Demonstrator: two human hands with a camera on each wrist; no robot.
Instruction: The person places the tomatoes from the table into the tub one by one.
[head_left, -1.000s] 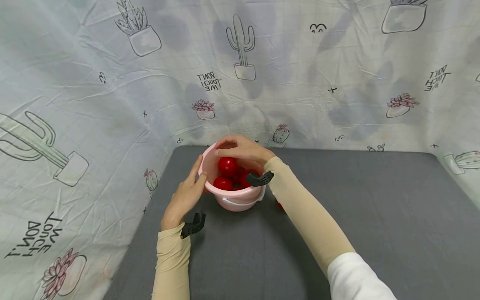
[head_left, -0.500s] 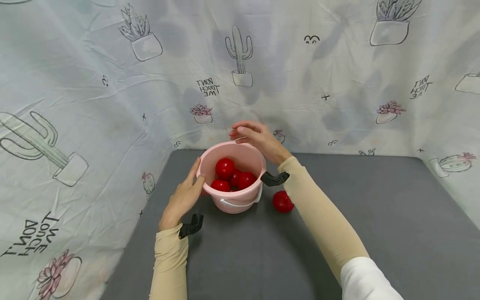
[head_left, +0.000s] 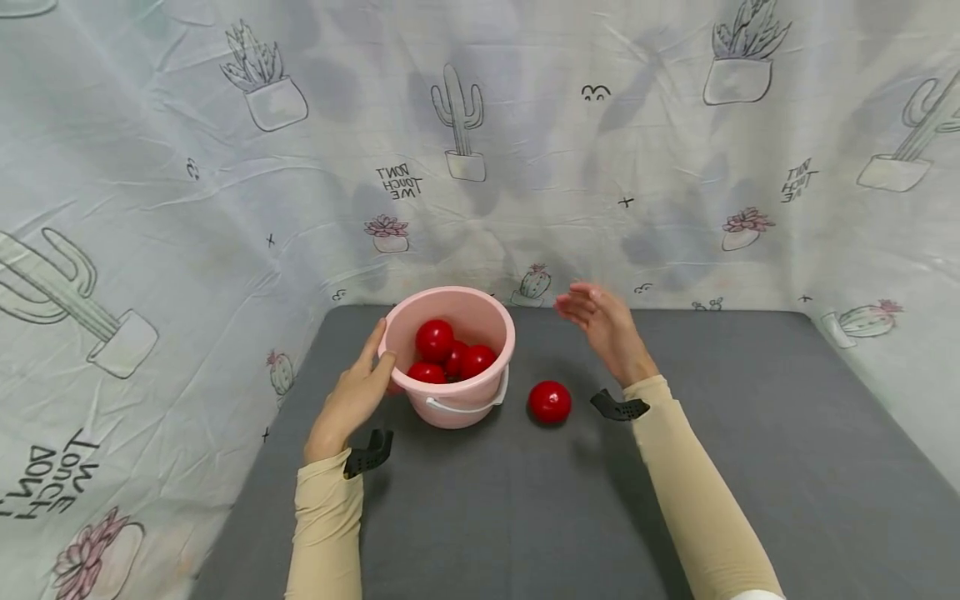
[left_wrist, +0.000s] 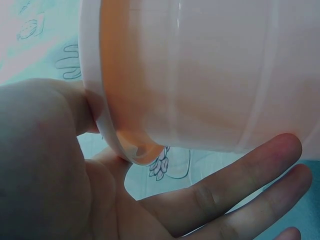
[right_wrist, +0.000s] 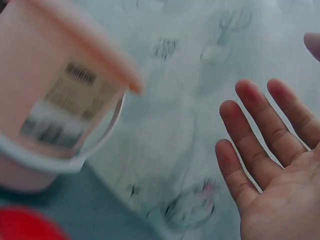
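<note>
A pale pink bucket (head_left: 459, 410) stands upright on the grey table, its white handle hanging down in front. Inside lie several glossy red round fruit-like objects (head_left: 435, 340). My left hand (head_left: 348, 404) holds the bucket's left rim, with the thumb and index finger at the rim; in the left wrist view two more fingers (left_wrist: 210, 200) stretch along the outside wall. Another red round object (head_left: 549, 402) lies on the table right of the bucket. My right hand (head_left: 609, 333) hovers above and right of it, fingers spread and holding nothing.
A bit of red (head_left: 394, 387) shows between the left hand and the bucket. The grey table (head_left: 480, 517) meets a cactus-print cloth (head_left: 540, 167) at the back and sides. A printed label (right_wrist: 67, 105) is on the bucket's right side.
My right hand has risen out of the bucket and moved right, past the lone red object, now uncovered. My left hand stays at the rim. The head view has shifted slightly.
</note>
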